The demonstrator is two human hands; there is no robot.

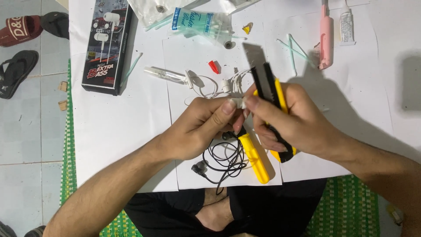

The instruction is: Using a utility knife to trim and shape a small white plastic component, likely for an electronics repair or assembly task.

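Your left hand (199,127) pinches a small white earbud piece (237,103); your right hand (291,120) grips a yellow-and-black utility knife (271,90). Glossy black cable (226,160) coils near you on white paper sheets (118,127) over a green woven mat (346,206).

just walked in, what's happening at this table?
A person sits at a white paper-covered table. The left hand pinches a small white earphone part between its fingers. The right hand grips a yellow-and-black utility knife, blade end up, right beside that part. Below the hands lie a coiled black earphone cable and a yellow-handled tool. A black earphone box, cotton swabs and a pink tool sit farther back.
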